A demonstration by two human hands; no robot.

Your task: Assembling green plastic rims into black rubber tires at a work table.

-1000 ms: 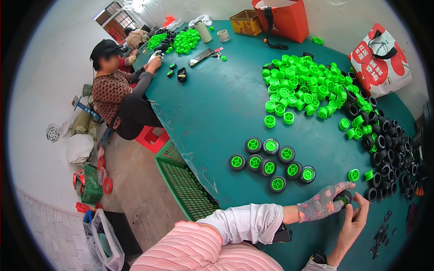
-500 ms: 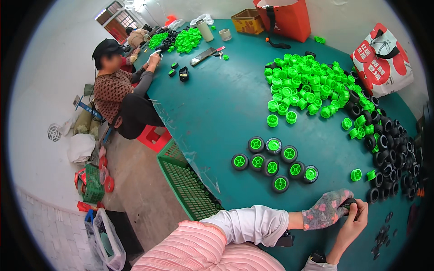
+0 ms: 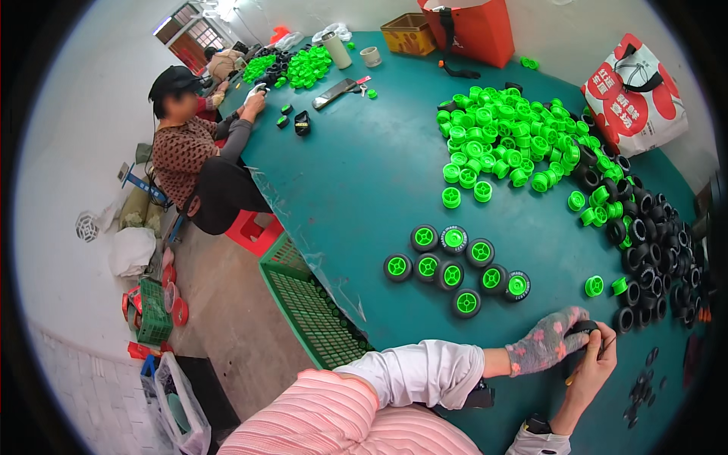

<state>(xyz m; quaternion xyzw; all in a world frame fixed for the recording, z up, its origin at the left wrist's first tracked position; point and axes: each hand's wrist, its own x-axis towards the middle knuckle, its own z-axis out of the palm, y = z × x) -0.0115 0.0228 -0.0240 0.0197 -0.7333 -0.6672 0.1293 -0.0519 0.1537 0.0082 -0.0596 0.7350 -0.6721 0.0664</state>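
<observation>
Gloved left hand [image 3: 547, 341]: in the head view I see it curled against the left side of a black tyre [image 3: 584, 327], likely bracing it.
Bare right hand [image 3: 595, 364]: thumb and fingers pinching the tyre's right side, probably for finer feel.
Black tyre: between both hands; whether a hub sits inside, I can't tell.
Loose green hubs [image 3: 594, 286]: just beyond the right hand, apparently for easy reach.
Tyre heap [image 3: 656, 258]: right of that hand, farther out.
Assembled wheels [image 3: 453, 275]: beyond the glove, leftward, perhaps grouped clear of loose parts.
</observation>
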